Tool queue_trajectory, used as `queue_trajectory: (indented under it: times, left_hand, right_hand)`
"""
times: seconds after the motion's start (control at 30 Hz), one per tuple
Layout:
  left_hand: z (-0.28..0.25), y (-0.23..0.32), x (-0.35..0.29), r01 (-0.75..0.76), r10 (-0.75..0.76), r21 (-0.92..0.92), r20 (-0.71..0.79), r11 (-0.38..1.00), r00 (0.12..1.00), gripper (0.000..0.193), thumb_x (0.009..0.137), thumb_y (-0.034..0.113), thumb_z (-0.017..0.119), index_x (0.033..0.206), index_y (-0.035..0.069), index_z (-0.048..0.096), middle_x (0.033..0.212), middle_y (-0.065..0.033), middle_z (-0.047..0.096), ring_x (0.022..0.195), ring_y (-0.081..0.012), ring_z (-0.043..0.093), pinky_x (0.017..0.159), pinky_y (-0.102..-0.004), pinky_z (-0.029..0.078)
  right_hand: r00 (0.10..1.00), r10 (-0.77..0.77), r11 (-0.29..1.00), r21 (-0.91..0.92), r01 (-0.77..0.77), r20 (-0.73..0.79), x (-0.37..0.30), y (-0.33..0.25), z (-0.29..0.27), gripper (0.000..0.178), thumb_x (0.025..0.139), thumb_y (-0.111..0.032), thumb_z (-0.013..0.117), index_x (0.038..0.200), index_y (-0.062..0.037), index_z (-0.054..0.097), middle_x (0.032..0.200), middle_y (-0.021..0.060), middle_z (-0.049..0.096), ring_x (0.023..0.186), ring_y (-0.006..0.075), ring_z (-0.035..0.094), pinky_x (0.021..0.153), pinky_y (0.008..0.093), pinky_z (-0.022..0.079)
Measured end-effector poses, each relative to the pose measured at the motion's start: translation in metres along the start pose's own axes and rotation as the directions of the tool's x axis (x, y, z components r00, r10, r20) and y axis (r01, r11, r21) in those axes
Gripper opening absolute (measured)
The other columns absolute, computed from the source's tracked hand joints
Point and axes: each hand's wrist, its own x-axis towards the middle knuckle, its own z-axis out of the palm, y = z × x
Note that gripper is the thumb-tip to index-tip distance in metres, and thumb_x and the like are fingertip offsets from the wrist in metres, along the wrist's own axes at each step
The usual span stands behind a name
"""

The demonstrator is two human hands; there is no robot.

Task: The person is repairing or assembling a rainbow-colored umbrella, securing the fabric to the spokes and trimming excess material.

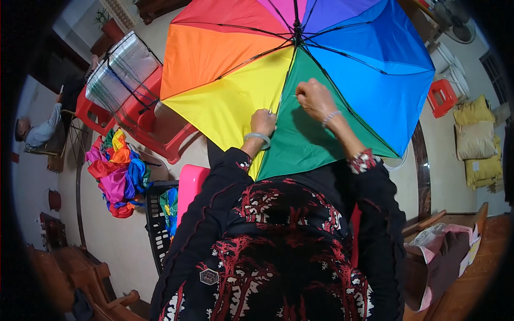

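Observation:
An open rainbow-coloured umbrella spreads in front of me with its inside, black ribs and central shaft showing. My left hand is closed on a rib at the seam between the yellow panel and the green panel; a grey bangle circles that wrist. Just right of it, my right hand is raised over the green panel, fingers pinched. A thin, pale, needle-like thing sticks out from its fingertips. The panels' lower edges lie toward my lap.
At left, red plastic stools carry a clear-wrapped bundle. Below them lies a heap of colourful folded fabric, near a black crate. Another person sits far left. A red stool and stacked sacks stand right.

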Motion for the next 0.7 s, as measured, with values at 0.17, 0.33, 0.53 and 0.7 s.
queue_trajectory:
  times: [0.17,0.33,0.53,0.7]
  left_hand:
    - [-0.002,-0.004,0.004,0.102,-0.093,-0.193,0.051,0.976,0.994,0.024,0.077,0.017,0.050,0.065,-0.002,0.060,0.052,-0.0150,0.058,0.051,-0.0250,0.061,0.058,-0.0356,0.049]
    - [0.001,-0.008,0.008,0.111,-0.102,-0.219,0.054,0.969,0.993,0.027,0.078,0.017,0.048,0.063,-0.002,0.059,0.050,-0.0133,0.057,0.047,-0.0217,0.060,0.055,-0.0341,0.049]
    - [0.001,-0.010,0.011,0.082,-0.075,-0.158,0.051,0.984,0.996,0.028,0.080,0.018,0.047,0.064,-0.002,0.060,0.050,-0.0133,0.057,0.047,-0.0218,0.060,0.054,-0.0342,0.049]
    - [-0.002,-0.002,0.008,0.059,-0.054,-0.098,0.060,0.993,0.997,0.029,0.080,0.018,0.045,0.065,-0.002,0.060,0.050,-0.0134,0.057,0.047,-0.0222,0.060,0.053,-0.0345,0.048]
  right_hand:
    - [0.980,0.152,0.988,0.006,-0.154,0.131,-0.015,0.016,0.078,0.012,0.074,-0.012,0.051,0.076,-0.0033,0.058,0.075,0.0193,0.059,0.072,0.0367,0.058,0.064,0.0432,0.048]
    - [0.963,0.251,0.967,-0.059,-0.247,0.095,-0.021,0.000,0.094,0.013,0.076,-0.011,0.048,0.079,-0.0045,0.058,0.077,0.0195,0.060,0.074,0.0362,0.059,0.063,0.0449,0.048]
    - [0.913,0.324,0.946,-0.076,-0.315,0.249,-0.017,-0.021,0.087,0.020,0.081,-0.011,0.044,0.089,-0.0045,0.061,0.088,0.0187,0.062,0.086,0.0336,0.061,0.071,0.0416,0.050]
    - [0.943,0.256,0.966,-0.028,-0.256,0.212,-0.021,-0.015,0.101,0.015,0.076,-0.010,0.048,0.086,-0.0051,0.058,0.083,0.0192,0.061,0.079,0.0352,0.060,0.065,0.0442,0.049]
